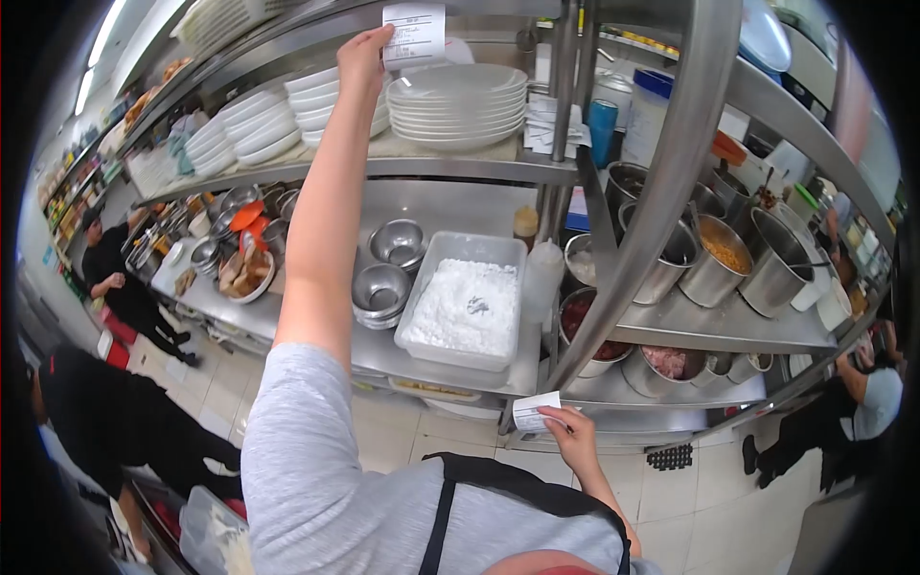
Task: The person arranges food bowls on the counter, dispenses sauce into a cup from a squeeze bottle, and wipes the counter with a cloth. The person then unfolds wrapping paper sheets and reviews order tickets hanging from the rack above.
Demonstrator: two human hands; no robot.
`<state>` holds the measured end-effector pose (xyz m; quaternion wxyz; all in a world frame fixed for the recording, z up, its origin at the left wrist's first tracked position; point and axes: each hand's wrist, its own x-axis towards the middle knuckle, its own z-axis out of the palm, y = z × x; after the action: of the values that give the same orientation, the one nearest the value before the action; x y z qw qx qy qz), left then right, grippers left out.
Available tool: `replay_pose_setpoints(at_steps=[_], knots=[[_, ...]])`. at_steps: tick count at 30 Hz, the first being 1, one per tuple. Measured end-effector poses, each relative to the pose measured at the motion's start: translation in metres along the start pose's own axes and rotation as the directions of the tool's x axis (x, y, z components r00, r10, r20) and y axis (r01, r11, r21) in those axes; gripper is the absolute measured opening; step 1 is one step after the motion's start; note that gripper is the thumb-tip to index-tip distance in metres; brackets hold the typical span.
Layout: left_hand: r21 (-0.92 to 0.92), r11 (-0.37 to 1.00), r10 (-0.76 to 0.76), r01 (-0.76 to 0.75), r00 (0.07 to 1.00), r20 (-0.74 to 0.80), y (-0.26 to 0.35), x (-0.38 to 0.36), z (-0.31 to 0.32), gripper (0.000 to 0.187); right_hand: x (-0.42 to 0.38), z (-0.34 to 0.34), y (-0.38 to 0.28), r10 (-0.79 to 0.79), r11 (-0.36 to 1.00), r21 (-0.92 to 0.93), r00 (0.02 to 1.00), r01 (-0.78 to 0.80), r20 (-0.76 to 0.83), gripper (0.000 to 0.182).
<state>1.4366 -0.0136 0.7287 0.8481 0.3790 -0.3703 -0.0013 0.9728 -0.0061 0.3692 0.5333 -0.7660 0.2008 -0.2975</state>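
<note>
My left hand [362, 59] is raised to the upper shelf, its fingers closed on the edge of a printed paper slip [414, 34]. Behind and below that slip stands a stack of white plates [458, 105]. Lower down, near the front of the steel counter, my right hand [572, 433] pinches a second, smaller slip [536, 412]. Between the two hands, a plastic tub [422, 353] of white powder rests on the counter, with steel bowls [380, 290] to its left and a squeeze bottle [544, 278] to its right.
Metal posts [661, 201] rise at the right, beside shelves of steel pots [721, 257]. White bowls [259, 125] line the upper shelf. A person in black [115, 278] stands far left, another person [115, 422] bends nearer, and a third person [834, 417] is at the right.
</note>
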Motion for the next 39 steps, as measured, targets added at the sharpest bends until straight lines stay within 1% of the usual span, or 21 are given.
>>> replay_pose_setpoints(at_steps=[3,7,10,11,12,14,15,17,19,22,23,24,25,26,27,28,29,32,35,36,39], knots=[[0.032,0.999,-0.031,0.035,0.994,-0.109,-0.048,0.06,0.009,0.023,-0.012,-0.008,0.002,0.015,0.998,-0.054,0.996,-0.02,-0.085,0.021],[0.135,0.982,0.149,-0.134,0.984,-0.102,-0.029,0.067,0.036,0.031,-0.03,-0.023,-0.012,-0.006,0.989,-0.144,0.979,-0.024,-0.204,0.022],[0.22,0.971,0.146,-0.096,0.965,-0.219,-0.011,0.051,0.058,0.046,-0.047,-0.042,-0.003,0.035,0.967,-0.237,0.965,-0.099,-0.259,0.022],[0.414,0.888,0.264,-0.2,0.959,-0.103,-0.024,0.069,0.044,0.048,-0.055,-0.047,-0.003,0.052,0.963,-0.236,0.949,-0.13,-0.31,0.022],[0.647,0.757,0.265,-0.095,0.949,-0.171,-0.019,0.056,0.05,0.046,-0.059,-0.052,-0.006,0.013,0.964,-0.248,0.946,-0.099,-0.324,0.022],[0.783,0.566,0.483,-0.257,0.873,-0.062,-0.036,0.053,0.036,0.047,-0.074,-0.07,-0.014,0.001,0.948,-0.297,0.935,-0.113,-0.354,0.022],[0.681,0.577,0.69,-0.451,0.715,-0.112,-0.043,0.038,0.038,0.037,-0.083,-0.083,-0.017,0.023,0.933,-0.328,0.931,-0.151,-0.363,0.023],[0.514,0.574,0.79,-0.638,0.596,-0.143,-0.018,-0.044,0.062,0.028,-0.104,-0.114,-0.013,-0.066,0.922,-0.37,0.898,-0.111,-0.435,0.025],[0.239,0.688,0.726,-0.686,0.653,-0.216,0.01,-0.163,0.108,0.023,-0.132,-0.155,-0.014,-0.123,0.894,-0.433,0.864,-0.118,-0.489,0.028],[-0.088,0.599,0.796,-0.796,0.604,-0.049,0.007,-0.334,0.171,0.024,-0.182,-0.217,-0.03,-0.159,0.894,-0.426,0.787,-0.143,-0.597,0.032],[-0.209,0.597,0.802,-0.775,0.58,0.142,-0.014,-0.378,0.186,0.027,-0.198,-0.232,-0.032,-0.146,0.892,-0.421,0.772,-0.168,-0.618,0.032],[-0.415,0.718,0.69,-0.559,0.649,0.32,-0.018,-0.439,0.22,0.028,-0.213,-0.249,-0.035,-0.16,0.904,-0.401,0.75,-0.151,-0.642,0.033],[-0.206,0.911,0.409,-0.358,0.72,0.56,-0.029,-0.493,0.245,0.034,-0.228,-0.267,-0.038,-0.174,0.914,-0.384,0.726,-0.133,-0.665,0.035],[-0.097,0.993,0.114,-0.062,0.651,0.751,-0.036,-0.533,0.277,0.045,-0.242,-0.28,-0.042,-0.169,0.909,-0.388,0.713,-0.155,-0.681,0.035],[-0.022,0.952,-0.116,0.305,0.425,0.898,-0.049,-0.572,0.305,0.06,-0.257,-0.289,-0.046,-0.138,0.916,-0.378,0.775,-0.137,-0.617,0.035],[0.05,0.809,-0.173,0.586,0.155,0.973,-0.073,-0.612,0.323,0.068,-0.27,-0.299,-0.048,-0.111,0.922,-0.367,0.83,-0.119,-0.547,0.036],[0.201,0.68,-0.207,0.705,-0.078,0.975,-0.085,-0.645,0.338,0.073,-0.282,-0.306,-0.046,-0.108,0.917,-0.375,0.819,-0.137,-0.563,0.036],[0.453,0.535,-0.174,0.714,-0.432,0.885,-0.085,-0.7,0.391,0.048,-0.311,-0.344,-0.037,-0.122,0.945,-0.328,0.904,-0.022,-0.41,0.035],[0.596,0.507,-0.321,0.622,-0.506,0.801,-0.096,-0.726,0.442,0.02,-0.329,-0.403,-0.023,-0.04,0.939,-0.325,0.906,-0.11,-0.422,0.024],[0.595,0.506,-0.316,0.625,-0.507,0.802,-0.103,-0.735,0.46,0.02,-0.333,-0.426,-0.017,-0.038,0.938,-0.328,0.905,-0.114,-0.423,0.024],[0.483,0.591,-0.404,0.646,-0.281,0.871,-0.132,-0.761,0.514,0.003,-0.337,-0.496,0.011,-0.098,0.882,-0.431,0.822,-0.189,-0.561,0.017]])
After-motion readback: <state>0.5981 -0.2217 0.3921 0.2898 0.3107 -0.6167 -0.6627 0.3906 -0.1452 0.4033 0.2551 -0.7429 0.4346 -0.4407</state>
